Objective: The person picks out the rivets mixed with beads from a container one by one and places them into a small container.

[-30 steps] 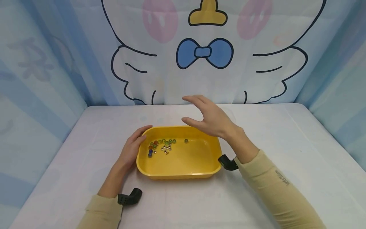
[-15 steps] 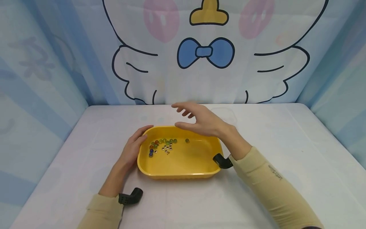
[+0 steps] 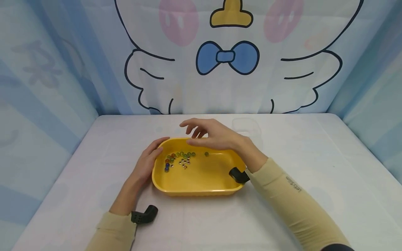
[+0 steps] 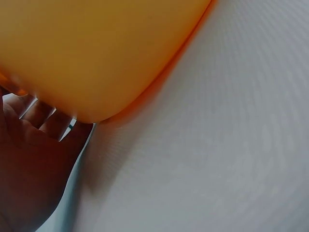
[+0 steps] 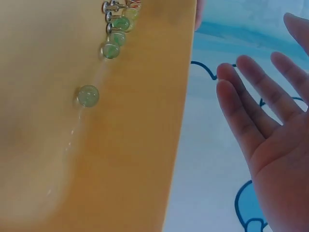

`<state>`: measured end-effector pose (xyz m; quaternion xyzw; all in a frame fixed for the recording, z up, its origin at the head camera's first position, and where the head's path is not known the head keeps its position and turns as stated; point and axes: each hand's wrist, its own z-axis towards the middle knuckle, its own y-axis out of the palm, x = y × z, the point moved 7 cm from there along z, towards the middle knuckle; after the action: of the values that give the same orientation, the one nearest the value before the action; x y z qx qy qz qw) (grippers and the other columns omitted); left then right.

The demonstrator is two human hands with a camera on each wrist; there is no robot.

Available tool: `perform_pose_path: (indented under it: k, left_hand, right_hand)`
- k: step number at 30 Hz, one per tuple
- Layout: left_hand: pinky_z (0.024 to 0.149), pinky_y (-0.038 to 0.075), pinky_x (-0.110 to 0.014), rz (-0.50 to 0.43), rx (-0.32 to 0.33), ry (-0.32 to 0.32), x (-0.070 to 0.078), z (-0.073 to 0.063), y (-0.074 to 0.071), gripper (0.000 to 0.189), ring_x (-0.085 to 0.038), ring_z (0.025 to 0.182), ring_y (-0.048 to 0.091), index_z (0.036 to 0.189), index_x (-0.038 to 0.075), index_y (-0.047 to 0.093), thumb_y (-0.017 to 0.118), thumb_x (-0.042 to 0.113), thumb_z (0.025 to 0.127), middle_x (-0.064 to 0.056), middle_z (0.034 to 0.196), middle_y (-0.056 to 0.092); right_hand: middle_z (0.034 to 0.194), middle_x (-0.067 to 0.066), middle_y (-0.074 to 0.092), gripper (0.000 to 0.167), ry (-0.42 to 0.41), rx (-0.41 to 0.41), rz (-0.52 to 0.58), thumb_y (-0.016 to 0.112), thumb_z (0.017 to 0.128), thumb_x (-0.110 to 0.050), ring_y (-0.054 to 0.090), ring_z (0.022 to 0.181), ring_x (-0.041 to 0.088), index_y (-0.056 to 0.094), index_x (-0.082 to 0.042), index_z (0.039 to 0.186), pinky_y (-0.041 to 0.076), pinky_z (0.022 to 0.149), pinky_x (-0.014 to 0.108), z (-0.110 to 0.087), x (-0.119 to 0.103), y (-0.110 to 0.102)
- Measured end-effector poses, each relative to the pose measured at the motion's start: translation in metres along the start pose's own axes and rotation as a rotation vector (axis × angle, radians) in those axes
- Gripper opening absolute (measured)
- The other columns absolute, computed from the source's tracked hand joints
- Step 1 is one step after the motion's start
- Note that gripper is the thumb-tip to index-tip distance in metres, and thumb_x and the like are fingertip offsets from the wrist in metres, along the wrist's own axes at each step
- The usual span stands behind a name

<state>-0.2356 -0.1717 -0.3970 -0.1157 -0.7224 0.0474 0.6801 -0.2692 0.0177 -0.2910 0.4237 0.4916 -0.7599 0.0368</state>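
A yellow plastic tray [image 3: 201, 177] sits on the table. My left hand [image 3: 147, 162] holds its left end, thumb over the rim; in the left wrist view the fingers [image 4: 41, 118] lie along the outer wall. My right hand [image 3: 213, 133] hovers over the tray's back rim with nothing in it, palm bare in the right wrist view. Glass marbles [image 3: 182, 154], green, orange and blue, line the tray's back left corner. Near them lie several small silvery studs [image 5: 111, 18] with flat heads. One green marble [image 5: 88, 95] lies apart, to the right along the back wall.
The table [image 3: 314, 167] has a pale cloth on it. Behind stands a curtain [image 3: 226, 87] printed with a cartoon and a blue bow. Each wrist wears a black camera, such as the right one [image 3: 238, 175], which overlaps the tray's right end in the head view.
My right hand has come down and to the left, from high behind the tray to close over its back rim. The left hand keeps its hold; the marbles stay where they were.
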Motion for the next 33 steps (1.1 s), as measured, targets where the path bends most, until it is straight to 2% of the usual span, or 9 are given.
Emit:
perform_pose_path:
  k: [6,12,18,26,33]
  left_hand:
    - [0.121,0.019,-0.046,-0.003,-0.008,0.011,0.001,0.0,0.0,0.045,-0.022,0.145,0.032,0.153,0.019,0.042,0.035,0.025,0.109,-0.002,0.157,0.039]
    - [0.121,0.019,-0.046,0.004,-0.015,0.022,0.002,0.0,0.0,0.045,-0.023,0.144,0.033,0.153,0.019,0.041,0.034,0.024,0.109,-0.003,0.157,0.039]
    - [0.12,0.02,-0.046,0.017,-0.015,0.027,0.003,-0.001,0.0,0.045,-0.023,0.144,0.034,0.154,0.02,0.041,0.034,0.026,0.11,-0.002,0.157,0.039]
    - [0.12,0.023,-0.045,0.006,-0.021,0.037,0.004,-0.001,0.002,0.045,-0.023,0.143,0.034,0.154,0.02,0.041,0.035,0.026,0.11,-0.002,0.157,0.039]
    - [0.12,0.021,-0.046,0.012,-0.02,0.04,0.003,-0.001,0.0,0.045,-0.023,0.143,0.035,0.154,0.02,0.041,0.035,0.028,0.11,-0.001,0.156,0.04]
  right_hand:
    - [0.121,0.009,0.064,0.047,0.0,-0.063,0.033,0.071,0.096,-0.02,0.064,0.102,0.015,0.057,-0.015,0.141,0.054,0.091,0.031,0.004,0.004,0.01]
    - [0.121,0.012,0.063,0.048,0.017,-0.127,0.08,0.072,0.095,-0.019,0.064,0.099,0.017,0.057,-0.013,0.14,0.059,0.073,0.035,0.006,0.008,0.02]
    - [0.114,0.012,0.065,0.046,-0.007,-0.172,0.042,0.074,0.094,-0.018,0.063,0.094,0.019,0.061,-0.007,0.136,0.055,0.087,0.034,0.008,0.01,0.029]
    - [0.104,0.005,0.068,0.04,-0.001,-0.247,0.004,0.076,0.092,-0.013,0.062,0.088,0.015,0.066,-0.007,0.13,0.054,0.08,0.027,0.011,0.013,0.042]
    - [0.11,0.003,0.069,0.032,-0.023,-0.328,-0.041,0.074,0.092,-0.009,0.061,0.089,0.014,0.069,-0.007,0.124,0.053,0.08,0.024,0.014,0.016,0.054]
